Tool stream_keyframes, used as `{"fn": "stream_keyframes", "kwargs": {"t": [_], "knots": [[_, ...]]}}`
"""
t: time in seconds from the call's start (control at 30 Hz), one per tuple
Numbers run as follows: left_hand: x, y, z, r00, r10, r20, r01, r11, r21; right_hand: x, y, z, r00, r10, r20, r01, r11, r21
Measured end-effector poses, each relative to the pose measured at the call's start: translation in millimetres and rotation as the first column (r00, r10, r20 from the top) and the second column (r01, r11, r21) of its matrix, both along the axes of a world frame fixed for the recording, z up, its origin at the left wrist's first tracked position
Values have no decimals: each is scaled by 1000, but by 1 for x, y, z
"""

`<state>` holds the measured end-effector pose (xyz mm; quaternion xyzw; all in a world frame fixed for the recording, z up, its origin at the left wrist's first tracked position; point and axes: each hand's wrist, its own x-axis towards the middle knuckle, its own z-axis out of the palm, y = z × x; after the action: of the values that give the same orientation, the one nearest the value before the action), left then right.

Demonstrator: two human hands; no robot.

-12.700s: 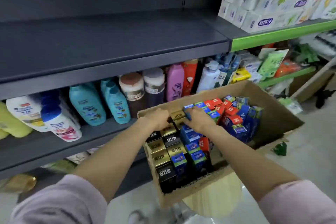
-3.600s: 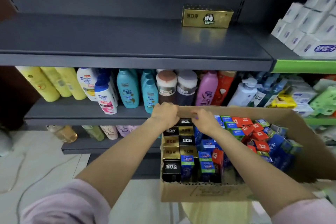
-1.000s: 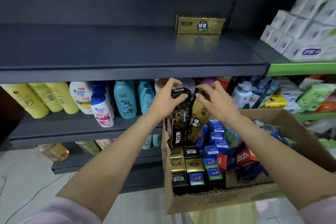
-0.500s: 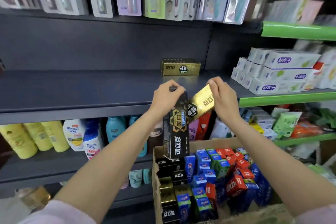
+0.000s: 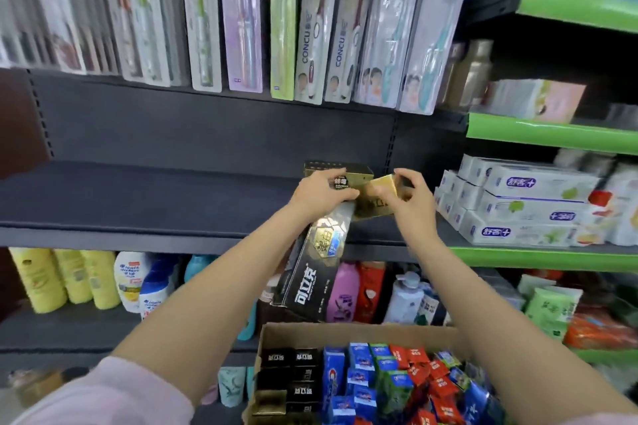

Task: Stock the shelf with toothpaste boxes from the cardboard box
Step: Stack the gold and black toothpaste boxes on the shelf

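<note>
Step in hand: placing, with two toothpaste boxes lifted clear of the cardboard box (image 5: 359, 329) at the bottom centre of the frame and carried up to the grey shelf (image 5: 145, 197) at mid-frame. The left hand (image 5: 322, 195) has its grip closed round the top end of a black toothpaste box (image 5: 312, 272), which hangs tilted, its lower end pointing down and left over the shelf edge toward the carton. The right hand (image 5: 412, 198) pinches a gold toothpaste box (image 5: 378, 198) at its right end, fingers curled over the top; this box lies nearly level, at the shelf surface, though contact with the shelf cannot be confirmed. Just behind both hands, a gold box already on the shelf (image 5: 348, 174) stands against the back panel, partly hidden by the left hand. The cardboard box holds many more black, gold, blue, green and red packs, so the task looks early. Judgement on the next move: the gold box needs setting down flush in front of or beside the placed one, then releasing; the black box must first be turned level, long side along the shelf, before it can be laid. Risk: nudging the placed box askew.
</note>
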<state>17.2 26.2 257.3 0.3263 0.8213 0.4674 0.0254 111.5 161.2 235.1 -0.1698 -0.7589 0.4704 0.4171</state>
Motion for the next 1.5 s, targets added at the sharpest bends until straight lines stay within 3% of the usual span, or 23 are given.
{"fn": "stream_keyframes", "kwargs": {"t": [0.07, 0.17, 0.33, 0.47, 0.53, 0.63, 0.7, 0.77, 0.83, 0.93, 1.13, 1.5], "knots": [[-3, 4, 6, 991, -129, 34, 130, 991, -39, -7, 0, 14, 995, 71, -65, -77, 993, -88], [-9, 8, 17, 945, -310, 101, 315, 949, -32, -21, 2, 32, 985, 146, -89, -149, 988, -33], [-30, 8, 14, 927, -270, 261, 222, 955, 197, -45, 4, 32, 967, 242, -85, -251, 959, -130], [-50, 10, 3, 886, -243, 395, 123, 944, 306, -62, 12, -2, 917, 324, 232, -291, 942, -168], [-56, 11, 1, 879, -245, 408, 119, 944, 309, -68, 16, -11, 909, 344, 235, -321, 938, -132], [-68, 17, -1, 909, -151, 389, 27, 952, 304, -86, 25, -7, 946, 243, 214, -247, 969, -5], [-80, 19, -3, 940, 2, 340, -102, 956, 276, -97, 32, 1, 954, 50, 297, -102, 981, 164], [-92, 20, -5, 934, 126, 334, -219, 942, 256, -107, 38, 9, 895, -120, 431, -36, 941, 337], [-104, 20, -6, 917, 185, 354, -284, 924, 255, -114, 43, 17, 791, -222, 570, -94, 877, 472], [-122, 20, -7, 885, 231, 405, -360, 890, 278, -130, 50, 24, 689, -319, 651, -208, 773, 599], [-152, 25, -14, 825, 292, 484, -479, 817, 322, -175, 53, 25, 630, -357, 689, -332, 679, 655], [-180, 31, -21, 780, 338, 527, -553, 766, 327, -208, 61, 1, 661, -276, 698, -329, 729, 600]]}}
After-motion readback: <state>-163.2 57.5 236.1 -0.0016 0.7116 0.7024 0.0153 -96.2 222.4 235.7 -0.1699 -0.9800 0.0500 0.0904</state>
